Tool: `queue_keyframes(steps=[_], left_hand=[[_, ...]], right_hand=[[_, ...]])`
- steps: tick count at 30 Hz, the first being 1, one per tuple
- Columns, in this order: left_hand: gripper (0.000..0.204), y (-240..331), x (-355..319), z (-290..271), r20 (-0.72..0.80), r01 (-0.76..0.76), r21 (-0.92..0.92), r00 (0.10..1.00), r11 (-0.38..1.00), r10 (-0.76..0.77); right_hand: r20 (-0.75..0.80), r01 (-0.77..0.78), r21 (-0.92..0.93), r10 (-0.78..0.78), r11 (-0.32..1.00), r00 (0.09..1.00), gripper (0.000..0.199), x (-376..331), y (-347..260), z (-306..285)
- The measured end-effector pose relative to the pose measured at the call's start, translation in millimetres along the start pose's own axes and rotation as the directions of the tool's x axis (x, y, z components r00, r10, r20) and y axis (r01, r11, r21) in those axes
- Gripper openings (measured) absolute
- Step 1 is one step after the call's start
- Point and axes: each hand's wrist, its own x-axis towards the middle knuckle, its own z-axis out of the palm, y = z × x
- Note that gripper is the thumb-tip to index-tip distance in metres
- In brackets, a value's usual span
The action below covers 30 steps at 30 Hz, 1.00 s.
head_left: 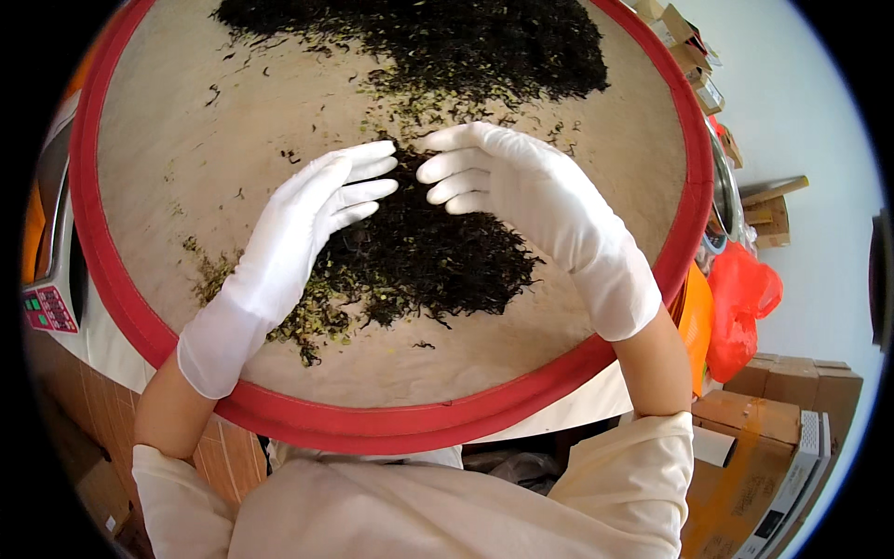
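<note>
Both my hands wear white gloves and reach over a large round tray with a red cloth rim (391, 421). Between and below them lies a pile of dark, twisted dried leaves (438, 256), like loose tea, mixed with small yellow-green bits. My left hand (335, 191) is at the pile's left side, fingers stretched out and pointing right. Opposite it, my right hand (494, 168) has its fingers extended toward the left, slightly curved. A narrow gap separates the fingertips, and neither hand grips anything. A bigger heap of dark leaves (484, 42) covers the tray's far side.
A scale with a coloured keypad (51, 307) stands left of the tray. To the right are a red plastic bag (745, 298), an orange bag (691, 317) and cardboard boxes (745, 447). Small cartons (689, 56) line the white wall at the far right.
</note>
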Motion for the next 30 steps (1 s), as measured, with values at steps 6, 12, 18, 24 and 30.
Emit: queue_keyframes(steps=[6, 12, 18, 24, 30], left_hand=[[0.051, 5, 0, -14, -0.066, 0.027, -0.164, 0.997, 0.986, -0.038], [0.023, 24, -10, -3, -0.078, -0.105, 0.571, 0.980, 0.814, 0.181], [0.014, 10, -28, -5, 0.270, -0.306, 0.911, 0.950, 0.278, 0.158], [0.026, -12, -35, 5, 0.324, -0.320, 0.946, 0.939, -0.057, 0.117], [0.030, -24, -34, 21, 0.228, -0.202, 0.946, 0.971, -0.251, 0.077]], right_hand=[[-0.199, 0.110, -0.482, -0.231, 0.869, 0.953, 0.029, 0, 2, 14], [-0.227, 0.113, -0.597, -0.302, 0.794, 0.926, 0.024, -5, 12, 6], [-0.222, 0.117, -0.681, -0.356, 0.723, 0.908, 0.023, -13, 26, -6], [-0.224, 0.119, -0.790, -0.465, 0.601, 0.857, 0.022, -18, 23, 0], [-0.196, 0.159, -0.816, -0.524, 0.556, 0.829, 0.022, -20, 26, -2]])
